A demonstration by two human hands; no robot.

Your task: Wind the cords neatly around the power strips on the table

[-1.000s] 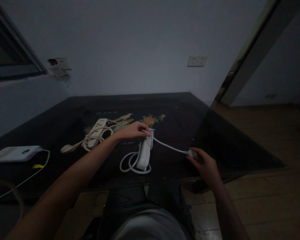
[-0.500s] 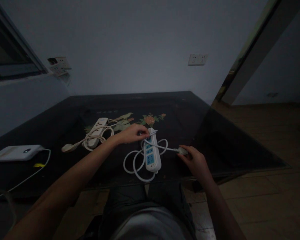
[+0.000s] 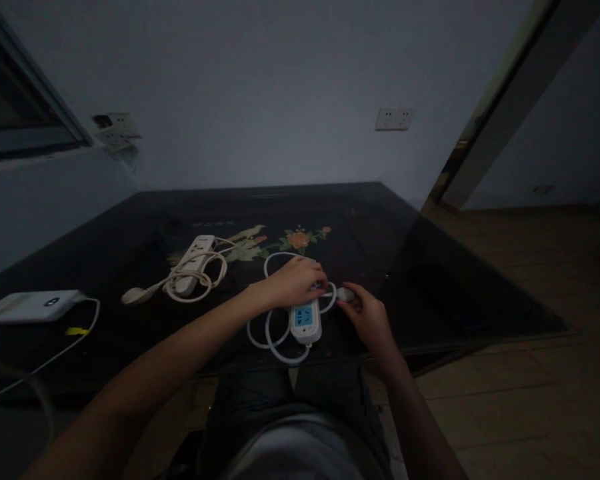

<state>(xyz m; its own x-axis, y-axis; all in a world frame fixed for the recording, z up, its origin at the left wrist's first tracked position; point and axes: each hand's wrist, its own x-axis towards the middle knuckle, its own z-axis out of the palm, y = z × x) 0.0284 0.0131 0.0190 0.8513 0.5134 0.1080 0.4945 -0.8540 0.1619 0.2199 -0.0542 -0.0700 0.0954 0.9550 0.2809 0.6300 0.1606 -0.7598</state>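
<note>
A white power strip with blue socket faces lies on the dark table in front of me, its far part covered by my left hand. Its white cable loops around both sides of it. My left hand is closed above the strip, fingers pinched on the cable close to the plug; the fingertips are partly hidden. Just to the right, my right hand grips the white plug at the cable's end between thumb and fingers.
Left of my hands lies a second power strip, cream-coloured, with its cord bundled over it. A white power bank with a cable sits at the table's left edge. Wall sockets are on the wall behind the dark table.
My left hand has moved right and nearer me, over the middle of the strip. My right hand has brought the plug left, closer to it. A cable loop now arcs behind my left hand.
</note>
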